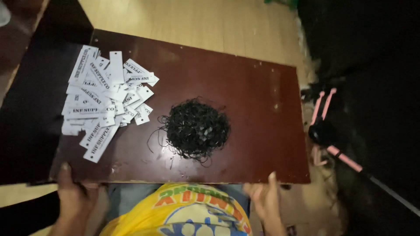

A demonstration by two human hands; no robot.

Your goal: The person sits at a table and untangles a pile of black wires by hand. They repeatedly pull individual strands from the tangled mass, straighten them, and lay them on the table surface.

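A dark red-brown board (253,100) lies across my lap. My left hand (75,196) grips its near left corner, thumb on top. My right hand (264,199) holds the near edge at the right, thumb on the rim. A heap of white paper tags with holes and printed text (105,96) covers the board's left part. A tangled clump of thin black strings (196,127) sits in the board's middle, apart from both hands.
A pale wooden floor (205,22) lies beyond the board. A dark piece of furniture (30,96) stands to the left. At the right, pink-handled tools (323,113) rest on a dark surface. My yellow printed shirt (197,214) shows below the board.
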